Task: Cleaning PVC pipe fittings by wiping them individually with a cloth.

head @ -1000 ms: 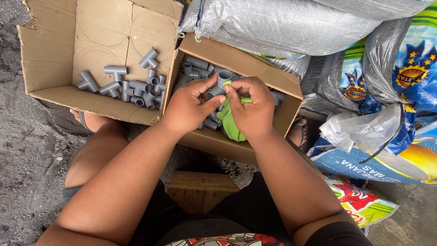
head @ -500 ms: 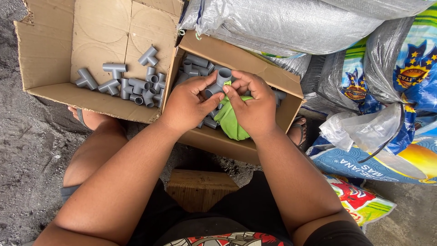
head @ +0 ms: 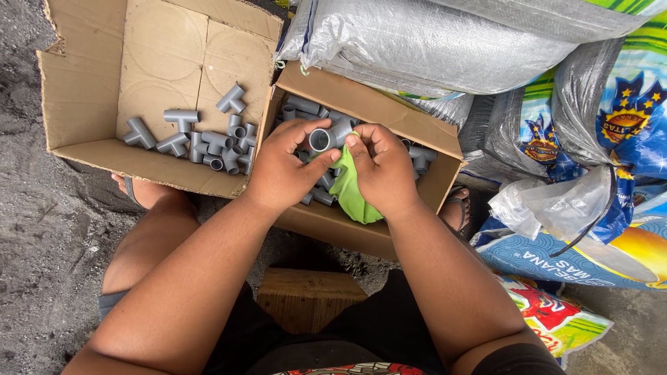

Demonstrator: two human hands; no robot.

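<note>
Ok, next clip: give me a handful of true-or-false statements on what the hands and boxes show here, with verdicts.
1. Both hands hold one grey pipe fitting over the right cardboard box. True.
2. The right hand also holds a red cloth. False: the cloth is green.
3. The left cardboard box holds no fittings. False: grey tee fittings lie along its lower edge.
4. The left hand grips the fitting with thumb and fingers. True.
5. A woven silver sack lies behind the right box. True.
6. The person stands at a table. False: they are seated low, knees apart, over a wooden block on the ground.
</note>
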